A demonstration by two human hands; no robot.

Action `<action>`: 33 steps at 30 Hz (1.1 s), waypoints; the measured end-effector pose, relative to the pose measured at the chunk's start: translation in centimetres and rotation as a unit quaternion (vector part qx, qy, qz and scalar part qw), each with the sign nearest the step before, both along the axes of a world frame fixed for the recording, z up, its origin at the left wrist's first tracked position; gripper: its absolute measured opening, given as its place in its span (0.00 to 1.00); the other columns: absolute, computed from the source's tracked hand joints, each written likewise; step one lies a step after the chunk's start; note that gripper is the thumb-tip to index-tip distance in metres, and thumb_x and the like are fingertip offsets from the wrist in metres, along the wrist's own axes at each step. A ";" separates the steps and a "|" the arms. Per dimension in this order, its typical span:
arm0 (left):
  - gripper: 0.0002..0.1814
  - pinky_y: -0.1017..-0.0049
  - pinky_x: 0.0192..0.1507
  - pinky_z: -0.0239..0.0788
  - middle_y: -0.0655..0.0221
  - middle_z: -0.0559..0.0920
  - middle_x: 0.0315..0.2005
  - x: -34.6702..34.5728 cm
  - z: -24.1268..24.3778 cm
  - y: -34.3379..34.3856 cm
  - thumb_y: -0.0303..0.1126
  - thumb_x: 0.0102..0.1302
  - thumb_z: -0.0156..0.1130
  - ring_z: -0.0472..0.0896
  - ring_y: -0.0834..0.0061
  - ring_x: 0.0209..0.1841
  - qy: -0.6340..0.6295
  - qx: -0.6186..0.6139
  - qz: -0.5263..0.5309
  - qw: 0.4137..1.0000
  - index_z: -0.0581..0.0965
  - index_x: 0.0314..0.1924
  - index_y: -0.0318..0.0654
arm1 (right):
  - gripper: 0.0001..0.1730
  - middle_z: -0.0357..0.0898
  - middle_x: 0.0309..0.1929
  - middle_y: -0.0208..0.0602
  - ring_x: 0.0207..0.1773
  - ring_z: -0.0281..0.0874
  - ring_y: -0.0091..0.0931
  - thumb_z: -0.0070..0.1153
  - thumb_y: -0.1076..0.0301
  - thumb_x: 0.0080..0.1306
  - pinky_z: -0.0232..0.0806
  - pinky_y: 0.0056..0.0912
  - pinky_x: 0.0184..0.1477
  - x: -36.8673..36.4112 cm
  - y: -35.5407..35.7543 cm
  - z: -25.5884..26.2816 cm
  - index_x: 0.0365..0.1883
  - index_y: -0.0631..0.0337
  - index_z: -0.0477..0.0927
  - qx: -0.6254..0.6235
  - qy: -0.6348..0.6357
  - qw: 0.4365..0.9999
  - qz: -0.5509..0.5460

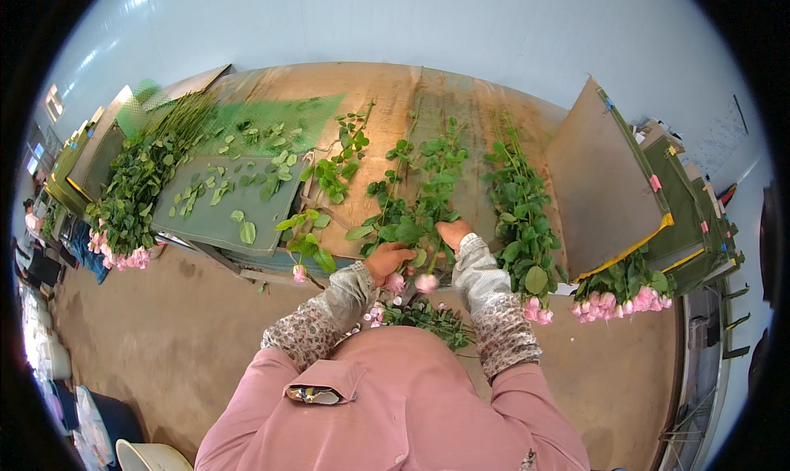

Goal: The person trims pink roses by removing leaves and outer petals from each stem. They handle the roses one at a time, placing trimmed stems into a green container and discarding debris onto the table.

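Note:
My left hand (389, 262) is curled round a leafy stem just above a pink rose head (395, 283). Up and to the right, my right hand (454, 233) closes on the foliage of a rose stem; its fingertips are partly hidden by leaves. A second pink rose head (426, 283) hangs between the hands at the table's front edge. The leafy rose stems (441, 168) run away from me across the wooden tabletop (382, 125). Left of them lies a single rose (299, 272) with its leafy stem.
Loose leaves lie on a green mat (216, 215) and green netting (278, 116). A large rose bundle (133, 181) is at left, another row of roses (521, 212) at right. An upright board (608, 187) stands beside more roses (623, 301). Cut foliage (426, 320) lies below the table edge.

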State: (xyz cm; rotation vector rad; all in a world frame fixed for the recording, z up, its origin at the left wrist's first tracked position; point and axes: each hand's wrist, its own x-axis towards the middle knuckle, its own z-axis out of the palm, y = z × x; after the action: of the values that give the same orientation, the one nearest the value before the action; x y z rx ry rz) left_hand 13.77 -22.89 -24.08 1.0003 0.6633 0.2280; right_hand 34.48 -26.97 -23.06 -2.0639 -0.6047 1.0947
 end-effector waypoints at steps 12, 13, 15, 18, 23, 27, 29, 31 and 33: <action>0.04 0.76 0.27 0.71 0.69 0.75 0.26 4.1 11.4 5.1 0.28 0.66 0.56 0.77 0.79 0.29 -0.101 0.035 -0.012 0.994 0.75 0.37 0.35 | 0.17 0.73 0.20 0.32 0.17 0.68 0.25 0.49 0.56 0.67 0.66 0.31 0.22 0.4 1.4 9.8 0.34 0.63 0.77 0.230 0.241 0.942 -0.030; 0.04 0.76 0.29 0.71 0.70 0.75 0.26 4.4 12.5 5.5 0.28 0.67 0.55 0.76 0.79 0.29 -0.117 0.034 -0.001 0.992 0.74 0.35 0.36 | 0.16 0.73 0.20 0.32 0.17 0.68 0.25 0.51 0.57 0.67 0.66 0.31 0.22 0.9 2.1 11.2 0.35 0.63 0.77 0.249 0.272 0.929 -0.018; 0.05 0.77 0.30 0.71 0.72 0.75 0.26 4.7 14.9 6.2 0.29 0.67 0.55 0.76 0.78 0.28 -0.168 0.032 0.024 0.985 0.74 0.35 0.36 | 0.15 0.77 0.26 0.33 0.22 0.74 0.27 0.53 0.60 0.66 0.70 0.32 0.25 1.9 3.4 13.9 0.39 0.65 0.78 0.357 0.231 0.905 0.002; 0.08 0.77 0.32 0.72 0.72 0.78 0.28 5.2 18.1 7.1 0.34 0.68 0.52 0.78 0.79 0.29 -0.185 0.042 0.017 0.982 0.74 0.35 0.37 | 0.18 0.82 0.40 0.38 0.35 0.81 0.29 0.51 0.61 0.69 0.76 0.34 0.34 2.3 5.9 16.7 0.50 0.66 0.76 0.368 0.234 0.898 0.066; 0.10 0.77 0.26 0.69 0.73 0.79 0.27 5.7 21.3 8.6 0.37 0.69 0.51 0.77 0.81 0.27 -0.195 0.071 0.001 0.978 0.76 0.35 0.40 | 0.19 0.80 0.46 0.40 0.37 0.82 0.30 0.48 0.64 0.70 0.77 0.33 0.35 3.4 7.6 18.9 0.55 0.64 0.72 0.411 0.284 0.841 0.207; 0.12 0.78 0.21 0.64 0.74 0.78 0.25 5.2 22.9 8.6 0.40 0.69 0.50 0.76 0.83 0.25 -0.193 0.088 0.005 0.977 0.76 0.36 0.41 | 0.17 0.81 0.43 0.38 0.32 0.82 0.29 0.48 0.63 0.70 0.77 0.33 0.32 4.6 8.6 19.0 0.53 0.63 0.72 0.469 0.315 0.764 0.312; 0.13 0.79 0.21 0.63 0.74 0.77 0.24 4.9 23.3 8.5 0.42 0.69 0.50 0.75 0.83 0.24 -0.199 0.090 0.016 0.976 0.76 0.35 0.42 | 0.17 0.81 0.41 0.36 0.29 0.81 0.30 0.47 0.61 0.70 0.77 0.35 0.28 5.0 9.3 19.3 0.52 0.62 0.73 0.441 0.328 0.780 0.301; 0.14 0.78 0.22 0.65 0.74 0.77 0.23 4.4 22.6 8.9 0.43 0.69 0.51 0.75 0.83 0.24 -0.215 0.097 0.029 0.971 0.76 0.34 0.41 | 0.17 0.81 0.41 0.34 0.27 0.81 0.30 0.46 0.59 0.70 0.76 0.36 0.25 5.2 10.0 19.9 0.51 0.61 0.73 0.376 0.311 0.841 0.234; 0.14 0.77 0.26 0.67 0.74 0.76 0.24 3.3 20.6 10.1 0.44 0.69 0.52 0.76 0.83 0.26 -0.122 0.187 0.073 0.972 0.76 0.36 0.40 | 0.17 0.81 0.39 0.34 0.25 0.80 0.30 0.46 0.57 0.70 0.75 0.38 0.22 5.0 10.3 20.9 0.49 0.59 0.74 0.350 0.299 0.864 0.203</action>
State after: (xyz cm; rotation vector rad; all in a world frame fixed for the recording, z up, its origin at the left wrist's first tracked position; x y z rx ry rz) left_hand 17.06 -12.79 -3.47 1.2588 0.4759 0.6129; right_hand 39.43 -16.65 -2.18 -0.9182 -0.9541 1.3967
